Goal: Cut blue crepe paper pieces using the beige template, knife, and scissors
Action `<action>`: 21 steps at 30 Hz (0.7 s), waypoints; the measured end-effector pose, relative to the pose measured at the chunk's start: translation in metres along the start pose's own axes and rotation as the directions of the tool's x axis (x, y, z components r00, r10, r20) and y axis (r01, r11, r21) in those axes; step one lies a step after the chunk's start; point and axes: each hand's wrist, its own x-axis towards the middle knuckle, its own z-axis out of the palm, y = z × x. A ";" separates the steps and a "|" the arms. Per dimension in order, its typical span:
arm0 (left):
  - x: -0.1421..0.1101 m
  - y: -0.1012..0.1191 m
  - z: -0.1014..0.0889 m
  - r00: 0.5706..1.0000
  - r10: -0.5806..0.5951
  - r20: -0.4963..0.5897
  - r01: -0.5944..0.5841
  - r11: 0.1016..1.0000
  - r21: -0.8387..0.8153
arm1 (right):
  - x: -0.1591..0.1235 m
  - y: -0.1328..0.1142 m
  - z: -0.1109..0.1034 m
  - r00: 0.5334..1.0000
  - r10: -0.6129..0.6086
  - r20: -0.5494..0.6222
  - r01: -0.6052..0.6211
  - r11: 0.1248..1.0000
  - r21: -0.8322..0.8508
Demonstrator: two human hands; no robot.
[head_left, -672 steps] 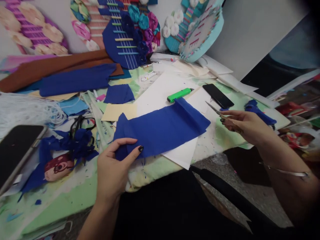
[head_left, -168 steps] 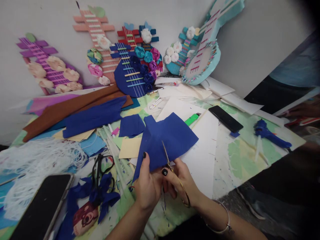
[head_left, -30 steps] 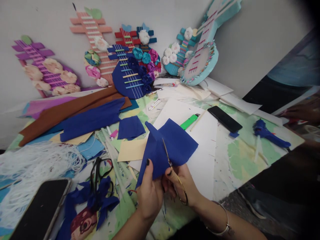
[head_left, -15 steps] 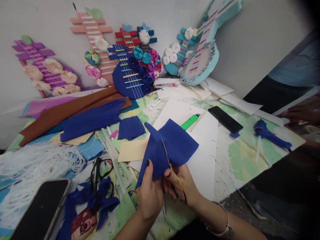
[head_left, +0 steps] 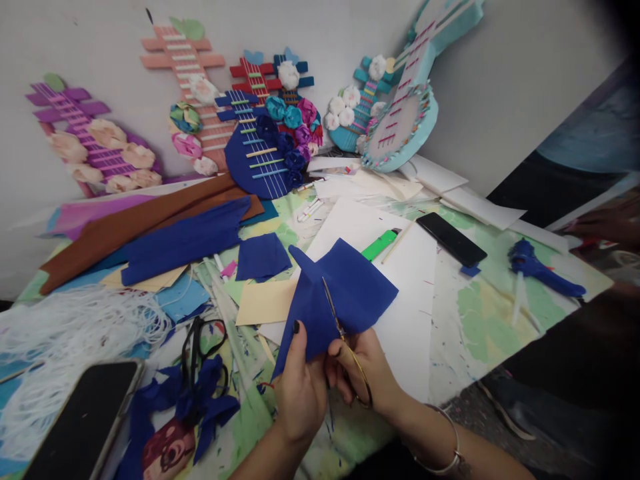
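Observation:
A sheet of blue crepe paper (head_left: 360,283) is held up over the table, its left side folded and bent. My left hand (head_left: 303,390) is closed on the paper's lower left part, thumb on top and the other fingers underneath. In my right hand (head_left: 367,370) are gold-handled scissors (head_left: 334,307), with the thumb and fingers at the loops. Their blades lie across the blue paper, pointing up and away from me; whether they are fully closed is hard to see. Under the paper rests a large white sheet (head_left: 410,333).
A green box cutter (head_left: 380,245), a black phone (head_left: 451,239) and a blue glue gun (head_left: 543,267) lie to the right. On the left are white string (head_left: 80,347), another phone (head_left: 83,420), eyeglasses (head_left: 200,347) and blue scraps. Decorated paper guitars (head_left: 257,147) lean at the back. A person's hand (head_left: 610,220) shows far right.
Since the oldest frame, the blue paper has been lifted and both hands brought together, the scissors now across it. Over the last second, hands and paper hold almost still.

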 end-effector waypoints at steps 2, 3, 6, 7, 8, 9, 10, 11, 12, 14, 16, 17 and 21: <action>0.000 0.000 0.001 1.000 -0.016 0.001 0.016 1.000 -0.004 | 0.000 0.000 0.000 1.000 0.010 0.007 -0.010 1.000 0.003; 0.000 -0.001 0.002 1.000 -0.027 0.005 0.027 1.000 -0.003 | -0.001 0.000 0.000 1.000 0.013 0.005 -0.013 1.000 0.002; 0.000 -0.001 0.002 1.000 -0.026 0.001 0.026 1.000 0.009 | -0.001 0.000 -0.001 1.000 0.011 -0.001 -0.011 1.000 -0.014; 0.000 -0.001 0.002 1.000 -0.009 -0.012 0.009 1.000 0.015 | -0.001 0.001 -0.001 1.000 0.005 -0.004 -0.005 1.000 -0.019; 0.000 0.000 0.001 1.000 0.008 -0.027 -0.007 1.000 0.022 | 0.000 0.001 -0.001 1.000 -0.002 -0.003 0.002 1.000 -0.025; 0.000 0.000 0.000 0.999 0.019 -0.039 -0.017 0.999 0.029 | 0.000 0.000 -0.001 1.000 -0.009 0.003 0.009 0.999 -0.032; 0.000 0.000 -0.001 0.999 0.024 -0.048 -0.022 0.999 0.037 | 0.000 0.000 -0.001 1.000 -0.015 0.010 0.016 0.999 -0.040; 0.000 0.000 -0.002 0.998 0.028 -0.057 -0.025 0.999 0.043 | 0.000 -0.001 -0.001 1.000 -0.020 0.014 0.021 0.999 -0.049; 0.000 0.001 -0.002 0.997 0.034 -0.065 -0.031 0.998 0.045 | -0.001 -0.002 0.000 1.000 -0.023 0.019 0.024 0.998 -0.059; 0.002 0.002 -0.001 0.995 0.061 -0.083 -0.059 0.998 0.029 | -0.002 -0.005 0.002 0.999 -0.028 0.027 0.031 0.996 -0.087; 0.005 0.005 0.001 0.991 0.096 -0.098 -0.099 0.995 -0.024 | -0.006 -0.008 0.002 0.999 -0.042 0.019 0.044 0.991 -0.124; 0.007 0.007 0.003 0.987 0.117 -0.107 -0.123 0.991 -0.055 | -0.008 -0.009 0.002 0.999 -0.046 0.018 0.049 0.988 -0.144; 0.015 0.026 0.007 0.950 0.251 -0.183 -0.276 0.953 -0.125 | -0.025 -0.012 -0.007 0.990 0.001 0.144 0.028 0.979 -0.203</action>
